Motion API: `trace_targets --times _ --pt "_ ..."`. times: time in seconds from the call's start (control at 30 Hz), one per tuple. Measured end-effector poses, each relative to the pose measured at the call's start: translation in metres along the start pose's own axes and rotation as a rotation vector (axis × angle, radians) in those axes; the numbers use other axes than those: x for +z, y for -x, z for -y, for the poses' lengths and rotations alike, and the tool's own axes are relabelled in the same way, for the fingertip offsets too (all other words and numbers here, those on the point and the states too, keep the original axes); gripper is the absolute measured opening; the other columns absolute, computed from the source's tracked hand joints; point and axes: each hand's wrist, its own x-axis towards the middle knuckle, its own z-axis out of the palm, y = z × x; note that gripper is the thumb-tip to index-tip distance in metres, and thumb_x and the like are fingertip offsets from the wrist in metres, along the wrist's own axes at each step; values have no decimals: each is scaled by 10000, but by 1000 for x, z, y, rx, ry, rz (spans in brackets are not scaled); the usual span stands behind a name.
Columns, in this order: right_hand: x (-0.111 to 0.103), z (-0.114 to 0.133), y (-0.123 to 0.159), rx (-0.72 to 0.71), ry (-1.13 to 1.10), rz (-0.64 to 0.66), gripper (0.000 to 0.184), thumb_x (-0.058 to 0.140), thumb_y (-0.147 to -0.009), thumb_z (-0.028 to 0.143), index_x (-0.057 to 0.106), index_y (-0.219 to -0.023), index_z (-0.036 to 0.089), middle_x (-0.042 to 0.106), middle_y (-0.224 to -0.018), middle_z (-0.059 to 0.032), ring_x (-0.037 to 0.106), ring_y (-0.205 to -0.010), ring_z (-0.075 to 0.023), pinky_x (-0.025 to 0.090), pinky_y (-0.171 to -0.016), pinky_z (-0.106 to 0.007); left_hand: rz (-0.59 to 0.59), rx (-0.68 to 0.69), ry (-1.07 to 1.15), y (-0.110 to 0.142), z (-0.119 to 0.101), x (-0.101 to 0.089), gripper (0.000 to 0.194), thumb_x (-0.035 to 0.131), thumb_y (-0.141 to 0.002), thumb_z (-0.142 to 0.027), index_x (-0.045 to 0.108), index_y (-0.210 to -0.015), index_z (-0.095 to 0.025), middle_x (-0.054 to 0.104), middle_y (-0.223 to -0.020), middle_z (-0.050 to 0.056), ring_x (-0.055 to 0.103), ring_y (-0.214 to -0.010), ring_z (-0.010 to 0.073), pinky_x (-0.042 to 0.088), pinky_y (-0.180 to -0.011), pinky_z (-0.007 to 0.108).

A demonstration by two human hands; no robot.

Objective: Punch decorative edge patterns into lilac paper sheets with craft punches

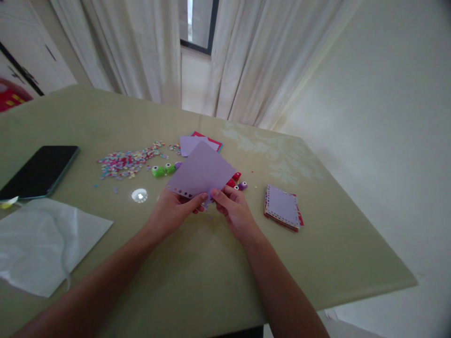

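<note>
A lilac paper sheet (pixel 201 171) with a row of punched holes along its near edge is held above the table. My left hand (pixel 172 210) pinches that near edge from the left. My right hand (pixel 235 209) is closed at the sheet's near right corner, on the sheet and on a small purple punch that is mostly hidden under the paper. Small green punches (pixel 162 170) lie just left of the sheet, red and purple punches (pixel 239 183) just right of it.
Coloured paper confetti (pixel 128 162) is scattered at the left. A stack of punched sheets (pixel 283 207) lies right of my hands, more sheets (pixel 197 141) behind. A black phone (pixel 39 171) and a clear plastic bag (pixel 42 241) sit at the left. The table edge (pixel 373 244) runs right.
</note>
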Motion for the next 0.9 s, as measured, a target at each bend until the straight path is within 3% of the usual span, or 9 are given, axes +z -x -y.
trace_targets --times 0.33,0.5,0.6,0.67,0.77,0.9 --pt "1 1 -1 2 2 -3 420 913 -719 563 675 -742 217 463 -638 57 286 -548 -108 175 -544 -304 -27 -35 33 0 -4 3 191 847 -727 -375 750 -763 -214 725 -588 9 676 -509 201 540 -488 284" --pt "-7 6 -2 -11 -18 26 418 903 -732 573 681 -758 220 558 -670 34 366 -546 -108 223 -535 -291 -56 -15 46 1 -5 1 223 863 -728 -396 734 -763 -218 730 -612 10 682 -526 204 544 -502 288" --pt "-15 12 -6 -110 -4 -103 412 912 -725 552 707 -900 241 659 -770 14 475 -597 -131 298 -539 -276 -96 -21 71 1 -8 0 248 872 -710 -411 720 -743 -218 726 -624 9 686 -537 208 547 -507 293" --pt "-24 14 -9 -223 104 -221 403 907 -741 536 715 -939 243 705 -838 -9 562 -677 -161 384 -585 -282 -104 -19 73 1 -10 0 248 868 -711 -413 719 -739 -217 722 -624 10 688 -546 209 550 -517 295" --pt "-39 12 -15 -361 441 -361 336 869 -800 490 771 -990 231 734 -923 -52 612 -757 -203 477 -700 -335 -124 6 74 -1 -11 -1 240 865 -705 -403 720 -749 -217 720 -624 5 677 -539 202 543 -516 290" --pt "-53 4 -20 -442 904 -382 272 776 -880 350 800 -1115 214 720 -1084 -111 643 -834 -241 517 -838 -410 -242 60 66 -7 -9 -10 223 813 -742 -393 696 -675 -215 682 -574 8 626 -508 176 495 -490 271"
